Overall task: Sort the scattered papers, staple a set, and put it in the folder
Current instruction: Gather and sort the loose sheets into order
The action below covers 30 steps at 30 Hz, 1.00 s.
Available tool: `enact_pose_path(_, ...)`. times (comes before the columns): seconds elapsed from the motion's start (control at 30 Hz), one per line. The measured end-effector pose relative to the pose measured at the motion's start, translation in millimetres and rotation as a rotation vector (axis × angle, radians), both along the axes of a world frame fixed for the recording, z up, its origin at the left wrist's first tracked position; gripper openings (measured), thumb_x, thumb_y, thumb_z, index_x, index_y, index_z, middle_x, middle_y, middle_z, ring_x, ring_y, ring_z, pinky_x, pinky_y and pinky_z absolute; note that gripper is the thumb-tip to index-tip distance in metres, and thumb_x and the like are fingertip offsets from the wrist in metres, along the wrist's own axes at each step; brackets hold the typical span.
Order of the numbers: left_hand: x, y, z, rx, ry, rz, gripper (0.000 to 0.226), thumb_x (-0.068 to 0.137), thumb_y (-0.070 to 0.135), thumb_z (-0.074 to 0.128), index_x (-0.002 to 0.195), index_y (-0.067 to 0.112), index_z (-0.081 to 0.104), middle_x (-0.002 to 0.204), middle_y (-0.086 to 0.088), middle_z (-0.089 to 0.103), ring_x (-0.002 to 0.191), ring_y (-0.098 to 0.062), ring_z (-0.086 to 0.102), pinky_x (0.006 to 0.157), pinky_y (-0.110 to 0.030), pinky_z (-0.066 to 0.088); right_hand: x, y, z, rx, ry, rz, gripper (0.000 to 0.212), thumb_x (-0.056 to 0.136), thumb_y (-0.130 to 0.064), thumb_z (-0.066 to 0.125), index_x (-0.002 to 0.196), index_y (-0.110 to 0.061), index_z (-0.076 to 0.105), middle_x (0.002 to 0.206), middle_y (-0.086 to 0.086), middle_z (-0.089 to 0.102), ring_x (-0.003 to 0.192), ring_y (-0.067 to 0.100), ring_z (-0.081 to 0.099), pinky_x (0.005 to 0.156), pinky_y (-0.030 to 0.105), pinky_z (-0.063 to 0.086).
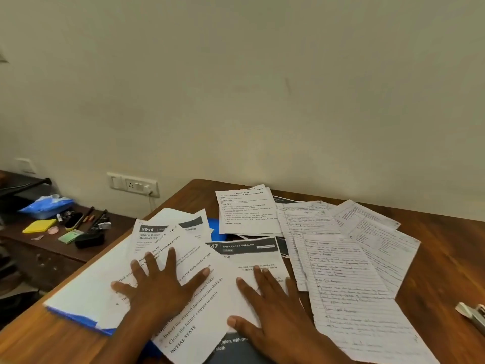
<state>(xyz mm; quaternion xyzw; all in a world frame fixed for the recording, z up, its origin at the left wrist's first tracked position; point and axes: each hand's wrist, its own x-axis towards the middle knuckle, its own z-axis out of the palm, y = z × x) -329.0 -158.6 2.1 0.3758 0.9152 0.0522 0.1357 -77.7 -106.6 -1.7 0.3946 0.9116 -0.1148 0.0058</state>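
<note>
Both hands flat, fingers spread: left hand (pixel 157 287) and right hand (pixel 273 306) pressing printed sheets (pixel 199 306) over blue folder (pixel 78 317) on worktop (pixel 446 258). Stapler (pixel 473 315) far right. Advice: slide printed from handwritten pages (pixel 349 285), square edges

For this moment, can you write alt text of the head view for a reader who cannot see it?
Both hands, left and right, press flat with spread fingers on overlapping printed sheets atop a blue folder on a wooden desk. Handwritten lined pages lie to the right, a stapler at the right edge.
</note>
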Motion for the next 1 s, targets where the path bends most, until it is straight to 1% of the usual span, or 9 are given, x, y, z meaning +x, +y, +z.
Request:
enact_pose_path(0.23, 18, 12, -6, -0.021, 0.037, -0.119, 0.129, 0.052, 0.108, 0.011, 0.159, 0.043, -0.02, 0.168, -0.009, -0.032, 0.156, -0.042, -0.023, 0.115, -0.078, -0.008, 27, 0, -6, 0.057, -0.013, -0.05, 0.083, 0.087, -0.092, 0.013, 0.156, -0.057, -0.017, 0.171, -0.014, -0.023, 0.158, 0.012, -0.023, 0.127, 0.052, -0.011)
enact_pose_path(0.4, 45, 22, -9, -0.017, 0.059, -0.237, 0.127, 0.056, 0.107, 0.009, 0.158, 0.04, -0.026, 0.168, -0.007, -0.032, 0.156, -0.04, -0.024, 0.115, -0.076, -0.012, 57, -1, 1, 0.073, -0.042, -0.084, 0.08, 0.083, -0.095, 0.008, 0.149, -0.064, -0.024, 0.169, -0.02, -0.025, 0.158, 0.011, -0.021, 0.128, 0.054, -0.003)
enact_pose_path(0.53, 57, 26, -10, -0.006, 0.058, -0.316, 0.124, 0.058, 0.107, 0.01, 0.156, 0.041, -0.03, 0.166, -0.006, -0.035, 0.155, -0.038, -0.026, 0.116, -0.075, -0.012, 72, -2, 12, 0.212, -0.033, -0.097, 0.074, 0.085, -0.095, 0.014, 0.152, -0.068, 0.0, 0.169, -0.02, -0.007, 0.161, 0.018, 0.008, 0.125, 0.062, 0.018)
enact_pose_path(0.6, 62, 25, -10, -0.004, 0.049, -0.363, 0.124, 0.058, 0.109, 0.011, 0.155, 0.043, -0.03, 0.166, -0.005, -0.036, 0.154, -0.037, -0.028, 0.118, -0.074, -0.013, 78, -4, 16, 0.149, -0.05, -0.115, 0.08, 0.085, -0.095, 0.015, 0.155, -0.062, -0.004, 0.165, -0.027, -0.014, 0.157, 0.005, -0.005, 0.128, 0.051, 0.0)
enact_pose_path(0.67, 69, 24, -11, 0.004, 0.055, -0.42, 0.123, 0.058, 0.11, 0.01, 0.156, 0.045, -0.027, 0.166, -0.004, -0.037, 0.154, -0.035, -0.03, 0.118, -0.072, -0.016, 81, -4, 22, 0.149, 0.008, -0.178, 0.082, 0.086, -0.094, 0.019, 0.158, -0.058, 0.003, 0.164, -0.031, -0.008, 0.148, -0.003, -0.008, 0.119, 0.036, -0.01)
enact_pose_path(0.73, 77, 24, -12, 0.026, 0.082, -0.481, 0.122, 0.059, 0.11, 0.009, 0.156, 0.046, -0.025, 0.165, -0.003, -0.037, 0.153, -0.033, -0.032, 0.118, -0.07, -0.017, 82, -3, 28, 0.218, 0.093, -0.188, 0.08, 0.087, -0.093, 0.022, 0.158, -0.057, 0.015, 0.167, -0.032, 0.005, 0.149, -0.006, 0.0, 0.118, 0.029, -0.002)
enact_pose_path(0.83, 86, 24, -13, 0.031, 0.107, -0.573, 0.117, 0.062, 0.109, 0.008, 0.156, 0.048, -0.025, 0.164, 0.0, -0.039, 0.15, -0.03, -0.039, 0.118, -0.069, -0.019, 80, 7, 33, 0.155, 0.119, -0.148, 0.076, 0.09, -0.089, 0.023, 0.158, -0.055, 0.016, 0.166, -0.035, 0.002, 0.156, 0.001, 0.01, 0.123, 0.028, 0.006)
enact_pose_path(0.93, 90, 24, -11, 0.027, 0.114, -0.665, 0.115, 0.064, 0.108, 0.011, 0.155, 0.049, -0.025, 0.165, 0.003, -0.037, 0.149, -0.025, -0.041, 0.117, -0.067, -0.022, 74, 21, 30, 0.164, 0.112, -0.085, 0.074, 0.094, -0.085, 0.025, 0.16, -0.051, 0.018, 0.168, -0.032, 0.004, 0.156, 0.003, 0.014, 0.12, 0.021, 0.007)
enact_pose_path(1.0, 94, 23, -10, 0.028, 0.11, -0.717, 0.114, 0.065, 0.108, 0.014, 0.155, 0.05, -0.025, 0.166, 0.004, -0.036, 0.15, -0.023, -0.039, 0.117, -0.066, -0.024, 67, 26, 35, 0.102, 0.098, -0.066, 0.069, 0.1, -0.075, 0.03, 0.161, -0.048, 0.018, 0.17, -0.025, 0.005, 0.156, 0.0, 0.009, 0.112, 0.013, 0.002)
